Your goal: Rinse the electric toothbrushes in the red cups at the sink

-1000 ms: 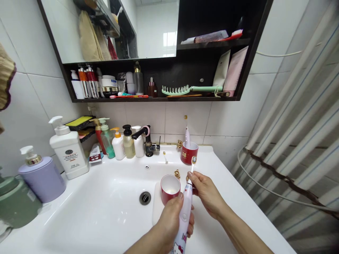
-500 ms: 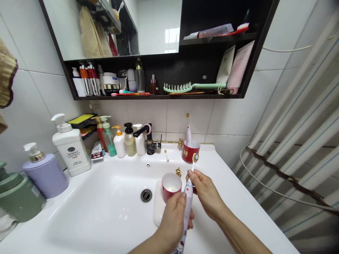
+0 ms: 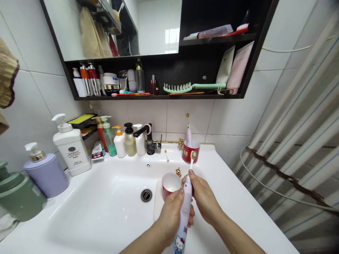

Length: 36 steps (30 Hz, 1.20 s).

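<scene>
My left hand [image 3: 171, 213] is closed around the pale lilac handle of an electric toothbrush [image 3: 186, 201] with a cartoon cat printed low on it. With thumb and fingers, my right hand [image 3: 206, 197] pinches the base of its white brush head [image 3: 192, 161], where the head meets the handle. The bristles point up and away from me. Just beyond my left hand, a red cup [image 3: 167, 197] with a white inside stands on a white soap-like block [image 3: 158, 208], partly hidden by that hand.
A second red cup [image 3: 186, 152] holds another electric toothbrush [image 3: 189, 135] at the back. Near it are the black faucet [image 3: 149, 141] and a small loose brush head [image 3: 166, 156]. Pump bottles [image 3: 71, 151] line the left of the sink [image 3: 106, 201]. A shelf cabinet [image 3: 159, 97] hangs above.
The toothbrush has shifted slightly left and down and turned a little, so more of the cartoon cat shows. My right hand has moved down and left along with the brush head.
</scene>
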Each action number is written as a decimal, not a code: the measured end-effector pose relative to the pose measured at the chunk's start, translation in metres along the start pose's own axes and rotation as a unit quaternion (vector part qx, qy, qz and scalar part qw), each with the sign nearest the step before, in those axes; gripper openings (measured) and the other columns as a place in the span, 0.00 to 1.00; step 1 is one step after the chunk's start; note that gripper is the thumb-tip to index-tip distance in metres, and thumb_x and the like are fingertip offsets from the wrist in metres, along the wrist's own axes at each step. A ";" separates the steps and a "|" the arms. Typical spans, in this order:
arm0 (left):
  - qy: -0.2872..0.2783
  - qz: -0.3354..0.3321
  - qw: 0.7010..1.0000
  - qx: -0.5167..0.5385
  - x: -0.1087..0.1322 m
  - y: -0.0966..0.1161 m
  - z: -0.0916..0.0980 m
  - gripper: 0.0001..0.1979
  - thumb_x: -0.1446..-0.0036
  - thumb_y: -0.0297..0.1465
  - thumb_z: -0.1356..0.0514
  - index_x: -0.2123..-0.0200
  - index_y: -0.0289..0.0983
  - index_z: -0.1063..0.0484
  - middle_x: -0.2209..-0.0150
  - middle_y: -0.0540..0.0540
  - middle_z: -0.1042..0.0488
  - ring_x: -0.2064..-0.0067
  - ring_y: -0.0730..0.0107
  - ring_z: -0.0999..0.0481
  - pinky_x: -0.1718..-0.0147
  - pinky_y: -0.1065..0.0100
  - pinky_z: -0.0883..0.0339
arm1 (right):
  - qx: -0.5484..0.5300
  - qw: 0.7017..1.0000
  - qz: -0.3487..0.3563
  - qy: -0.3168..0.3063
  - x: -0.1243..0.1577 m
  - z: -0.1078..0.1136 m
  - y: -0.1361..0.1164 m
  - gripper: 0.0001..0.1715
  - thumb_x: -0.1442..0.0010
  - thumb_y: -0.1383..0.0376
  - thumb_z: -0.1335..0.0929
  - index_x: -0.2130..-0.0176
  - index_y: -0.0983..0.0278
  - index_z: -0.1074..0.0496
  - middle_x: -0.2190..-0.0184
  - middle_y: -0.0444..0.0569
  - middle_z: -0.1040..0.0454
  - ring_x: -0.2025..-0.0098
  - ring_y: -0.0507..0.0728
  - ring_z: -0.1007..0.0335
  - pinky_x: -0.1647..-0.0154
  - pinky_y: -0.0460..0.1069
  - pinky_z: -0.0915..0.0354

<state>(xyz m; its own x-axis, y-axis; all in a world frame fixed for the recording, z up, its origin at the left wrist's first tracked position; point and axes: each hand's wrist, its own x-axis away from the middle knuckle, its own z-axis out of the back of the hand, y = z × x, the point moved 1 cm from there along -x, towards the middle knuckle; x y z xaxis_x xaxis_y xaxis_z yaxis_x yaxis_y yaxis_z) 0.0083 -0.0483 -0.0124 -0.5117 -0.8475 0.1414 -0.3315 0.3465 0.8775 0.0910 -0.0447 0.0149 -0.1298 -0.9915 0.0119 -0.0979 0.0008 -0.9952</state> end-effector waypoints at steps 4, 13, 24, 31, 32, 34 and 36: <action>0.058 -0.105 0.991 0.061 -0.009 0.016 0.011 0.16 0.57 0.42 0.52 0.77 0.33 0.40 0.83 0.52 0.39 0.84 0.80 0.41 0.84 0.75 0.49 | 0.031 0.996 0.005 -0.082 0.009 -0.014 0.005 0.17 0.52 0.54 0.44 0.70 0.63 0.38 0.82 0.41 0.38 0.80 0.49 0.41 0.79 0.44 0.42; 0.149 -0.215 0.962 0.079 -0.020 0.046 0.045 0.13 0.60 0.37 0.46 0.72 0.34 0.37 0.77 0.50 0.35 0.74 0.78 0.36 0.71 0.73 0.44 | 0.142 0.982 -0.034 -0.122 0.014 -0.026 0.024 0.14 0.53 0.57 0.42 0.71 0.64 0.38 0.81 0.41 0.41 0.80 0.48 0.45 0.80 0.43 0.46; 0.140 -0.199 0.967 0.082 -0.024 0.046 0.052 0.08 0.59 0.33 0.46 0.77 0.33 0.38 0.80 0.51 0.36 0.77 0.79 0.36 0.73 0.74 0.45 | 0.059 0.983 -0.100 -0.145 0.019 -0.034 0.026 0.17 0.54 0.56 0.41 0.65 0.64 0.40 0.81 0.40 0.41 0.83 0.46 0.47 0.83 0.42 0.49; 0.148 -0.204 0.965 0.070 -0.025 0.044 0.053 0.10 0.59 0.34 0.46 0.76 0.32 0.37 0.80 0.51 0.35 0.77 0.78 0.35 0.74 0.74 0.44 | 0.105 0.983 -0.064 -0.138 0.018 -0.031 0.024 0.17 0.53 0.59 0.42 0.63 0.64 0.40 0.81 0.40 0.42 0.81 0.47 0.46 0.80 0.43 0.48; 0.154 -0.205 0.964 0.063 -0.025 0.043 0.053 0.10 0.59 0.34 0.46 0.75 0.32 0.36 0.80 0.50 0.35 0.77 0.78 0.35 0.74 0.74 0.44 | 0.117 0.983 -0.047 -0.132 0.017 -0.031 0.024 0.17 0.53 0.59 0.42 0.63 0.64 0.40 0.81 0.40 0.42 0.80 0.47 0.46 0.78 0.43 0.48; 0.162 -0.205 0.964 0.051 -0.026 0.042 0.054 0.10 0.60 0.34 0.46 0.75 0.32 0.36 0.80 0.50 0.35 0.77 0.79 0.36 0.74 0.74 0.44 | 0.129 0.984 -0.028 -0.122 0.017 -0.030 0.024 0.17 0.52 0.59 0.42 0.63 0.65 0.39 0.81 0.41 0.42 0.79 0.48 0.46 0.77 0.44 0.47; 0.160 -0.201 0.965 0.045 -0.026 0.042 0.055 0.10 0.61 0.33 0.45 0.75 0.32 0.36 0.80 0.50 0.34 0.77 0.78 0.36 0.75 0.74 0.44 | 0.121 0.985 -0.026 -0.118 0.018 -0.031 0.025 0.18 0.52 0.59 0.42 0.62 0.65 0.40 0.81 0.41 0.42 0.79 0.48 0.46 0.77 0.44 0.47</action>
<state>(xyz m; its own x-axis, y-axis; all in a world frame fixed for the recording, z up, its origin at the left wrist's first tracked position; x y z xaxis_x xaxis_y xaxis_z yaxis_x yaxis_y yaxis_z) -0.0362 0.0109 -0.0044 -0.0607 -0.9966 -0.0550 -0.5270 -0.0148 0.8498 0.0558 -0.0583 -0.0065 0.1041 -0.9922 0.0684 0.1435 -0.0530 -0.9882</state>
